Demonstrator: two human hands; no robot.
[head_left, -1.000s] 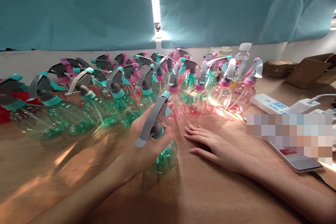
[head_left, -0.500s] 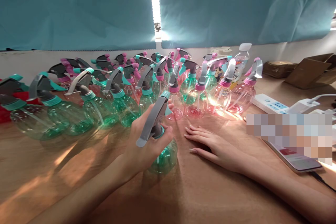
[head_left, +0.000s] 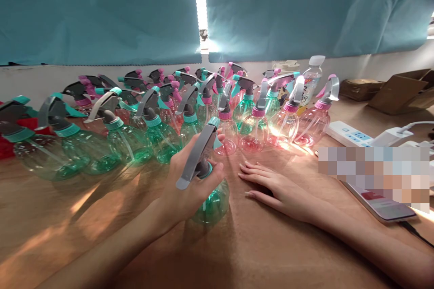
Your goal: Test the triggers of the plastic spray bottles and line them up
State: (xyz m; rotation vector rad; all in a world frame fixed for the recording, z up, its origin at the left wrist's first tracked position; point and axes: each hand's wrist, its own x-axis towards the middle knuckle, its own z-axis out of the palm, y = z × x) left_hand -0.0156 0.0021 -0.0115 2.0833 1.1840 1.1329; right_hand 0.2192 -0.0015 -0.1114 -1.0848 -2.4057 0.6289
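In the middle of the head view, a clear green spray bottle stands upright on the wooden table. Its grey trigger head with a teal nozzle tip leans over my hand. My left hand is wrapped round the bottle's neck and upper body; some fingers are hidden behind it. To the right, my right hand lies flat on the table with fingers stretched out, holding nothing. Just behind it stands a pink spray bottle, apart from the fingertips.
Several rows of green and pink spray bottles fill the back of the table. A clear drink bottle stands behind them. At right are a power strip, a phone with a cable, and an open cardboard box.
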